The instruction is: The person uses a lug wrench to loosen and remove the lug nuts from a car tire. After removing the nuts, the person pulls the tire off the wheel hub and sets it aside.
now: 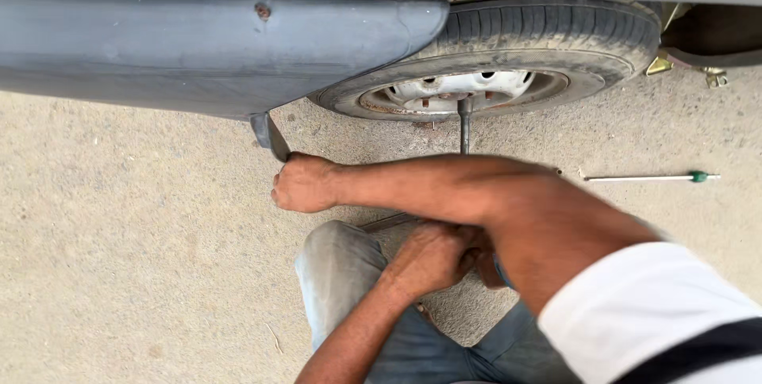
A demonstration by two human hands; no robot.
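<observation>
A grey car (pixel 198 42) stands on gritty ground, its wheel (pixel 508 50) with a pale steel rim at top centre. A dark wheel wrench (pixel 464 126) reaches from the rim's hub towards me, and a piece of its bar (pixel 387 222) shows below my forearm. My right hand (pixel 305 184), its arm crossing from the right in a white sleeve, is a closed fist against the lower tip of the mud flap (pixel 270 136). Nothing shows inside the fist. My left hand (pixel 435 257) is closed on the wrench above my knee (pixel 337 261).
A thin metal rod with a green handle (pixel 651 177) lies on the ground to the right. A yellowish bracket (pixel 659 65) sits under the car behind the wheel. Sandy concrete (pixel 119 257) spreads to the left.
</observation>
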